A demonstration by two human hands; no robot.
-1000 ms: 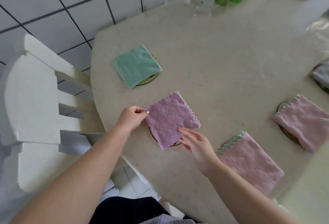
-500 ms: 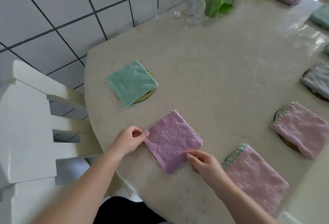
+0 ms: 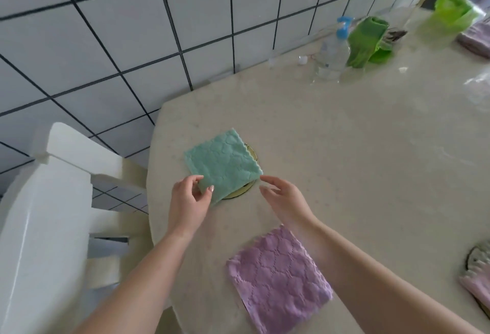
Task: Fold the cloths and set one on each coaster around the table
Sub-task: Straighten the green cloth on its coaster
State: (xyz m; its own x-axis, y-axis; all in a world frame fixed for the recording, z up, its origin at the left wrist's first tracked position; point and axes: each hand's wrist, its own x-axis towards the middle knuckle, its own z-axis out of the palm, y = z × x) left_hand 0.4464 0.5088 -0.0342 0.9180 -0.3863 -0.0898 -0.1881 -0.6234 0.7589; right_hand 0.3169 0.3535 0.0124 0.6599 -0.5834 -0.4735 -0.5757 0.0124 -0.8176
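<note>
On the head view, the left hand (image 3: 188, 201) pinches the near corner of the folded green cloth (image 3: 224, 164), which lies on a coaster (image 3: 240, 190) near the worktop (image 3: 344, 153) edge beside a white chair (image 3: 47, 201). The right hand (image 3: 285, 197) hovers just right of that cloth, fingers loosely spread, holding nothing. A folded purple cloth (image 3: 278, 280) lies flat nearer the person, between the forearms.

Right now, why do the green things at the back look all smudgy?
Head view: the green bag and green cloth by the bottle are smeared by blur near the frame's corner; window glare whitens the table there; the teal cloth and hands stay sharper.
</note>
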